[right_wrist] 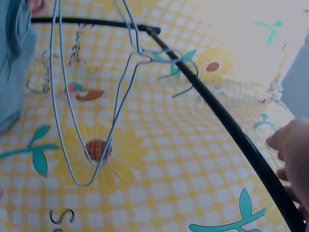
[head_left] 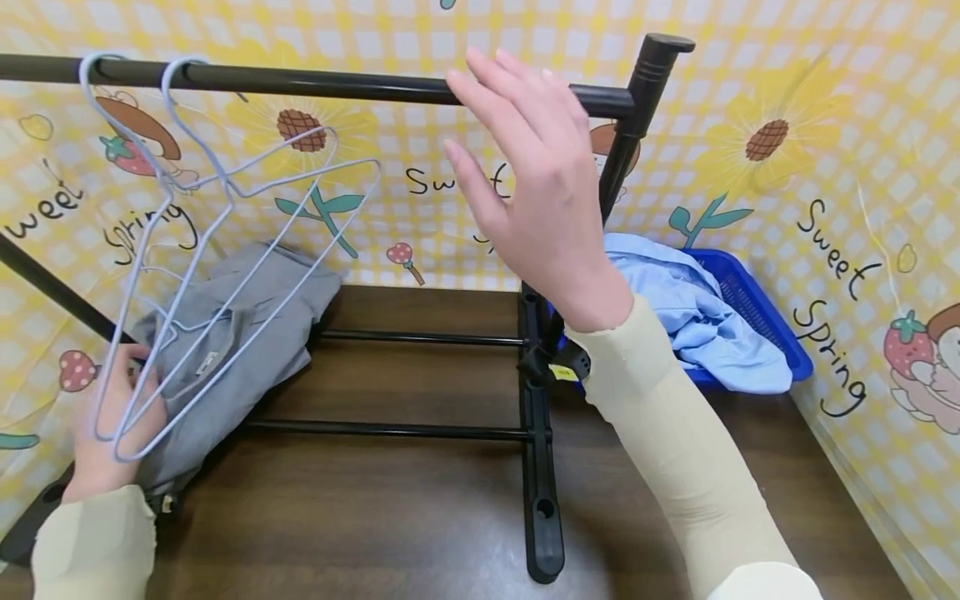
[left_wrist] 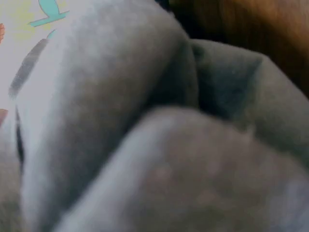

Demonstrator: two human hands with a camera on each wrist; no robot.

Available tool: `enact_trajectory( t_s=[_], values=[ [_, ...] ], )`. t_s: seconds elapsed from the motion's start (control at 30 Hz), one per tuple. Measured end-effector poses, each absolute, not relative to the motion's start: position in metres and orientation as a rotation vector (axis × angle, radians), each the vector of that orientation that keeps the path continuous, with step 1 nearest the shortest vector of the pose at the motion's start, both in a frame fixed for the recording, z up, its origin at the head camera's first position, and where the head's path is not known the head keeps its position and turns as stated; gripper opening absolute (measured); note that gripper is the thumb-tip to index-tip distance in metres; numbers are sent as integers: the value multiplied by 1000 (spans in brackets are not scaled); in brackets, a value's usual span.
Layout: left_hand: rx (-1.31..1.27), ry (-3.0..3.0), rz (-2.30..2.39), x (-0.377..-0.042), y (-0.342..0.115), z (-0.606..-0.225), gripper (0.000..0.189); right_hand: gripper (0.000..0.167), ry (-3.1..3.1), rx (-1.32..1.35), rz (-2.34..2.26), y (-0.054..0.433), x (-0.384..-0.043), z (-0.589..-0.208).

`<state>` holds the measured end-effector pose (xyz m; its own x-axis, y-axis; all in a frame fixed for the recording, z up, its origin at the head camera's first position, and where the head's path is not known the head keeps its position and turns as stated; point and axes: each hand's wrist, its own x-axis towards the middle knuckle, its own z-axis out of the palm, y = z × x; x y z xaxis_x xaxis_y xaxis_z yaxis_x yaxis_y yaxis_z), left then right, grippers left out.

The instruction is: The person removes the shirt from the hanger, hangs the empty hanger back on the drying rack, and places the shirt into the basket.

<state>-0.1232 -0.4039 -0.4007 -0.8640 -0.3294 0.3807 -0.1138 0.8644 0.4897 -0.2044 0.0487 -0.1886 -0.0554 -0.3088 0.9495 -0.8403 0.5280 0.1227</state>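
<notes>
My left hand grips a grey garment by its edge, low at the left behind two hangers. Part of a pale wire hanger shows at the garment's opening. Grey cloth fills most of the left wrist view and hides the fingers. Two pale blue wire hangers hang from the black rail. My right hand is raised in front of the rail's right part, its fingers extended and holding nothing. In the right wrist view, the right hand appears beside the rail.
A blue basket holding a light blue garment stands right of the rack's upright. The rack's foot and lower bars lie on the brown wooden surface. Patterned yellow cloth surrounds it.
</notes>
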Motion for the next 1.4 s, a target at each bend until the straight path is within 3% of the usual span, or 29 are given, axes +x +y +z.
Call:
enact_trajectory(
  t_s=[0.2, 0.4, 0.63, 1.0, 1.23, 1.4],
  values=[
    [240, -2537, -627, -129, -391, -409, 27, 33, -1420, 1157, 777, 50, -189, -206],
    [122, -2618, -683, -134, -374, -411, 29, 33, -1589, 1235, 890, 59, -186, -244],
    [-85, -2631, -705, -132, -336, -406, 24, 50, -2164, 1182, 950, 73, -200, -304],
    [-339, -2748, -745, -107, -299, -381, 20, 86, -2872, 1069, 1001, 75, -209, -364],
    [-501, -2785, -855, -94, -292, -374, 21, 93, -3013, 1112, 1106, 69, -212, -396],
    [-661, -2718, -1090, -85, -279, -369, 26, 88, -3057, 1243, 1103, 78, -204, -392]
  ],
)
